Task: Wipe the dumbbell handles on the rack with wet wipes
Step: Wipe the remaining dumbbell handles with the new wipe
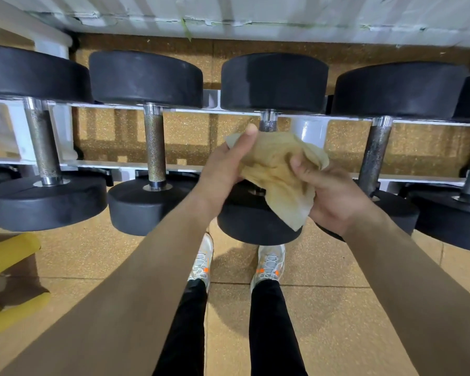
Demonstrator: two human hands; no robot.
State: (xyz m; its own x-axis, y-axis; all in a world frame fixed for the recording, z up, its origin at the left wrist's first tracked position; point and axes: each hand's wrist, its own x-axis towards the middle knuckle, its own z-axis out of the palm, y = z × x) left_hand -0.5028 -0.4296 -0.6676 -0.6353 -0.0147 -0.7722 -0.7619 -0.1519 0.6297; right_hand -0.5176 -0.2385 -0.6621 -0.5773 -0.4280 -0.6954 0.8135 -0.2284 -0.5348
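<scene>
Spanning speckled tan floor (323, 294), white rack (307, 130)

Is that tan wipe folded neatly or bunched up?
Bunched up: the crumpled tan wipe hangs loosely between left hand and right hand, both gripping it.

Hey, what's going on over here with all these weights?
A person stands at a dumbbell rack with a tan wipe held in both hands, the left hand and the right hand. The wipe is bunched over the middle handle and hides most of it; only the far end shows. Neither hand touches the other handles.
</scene>
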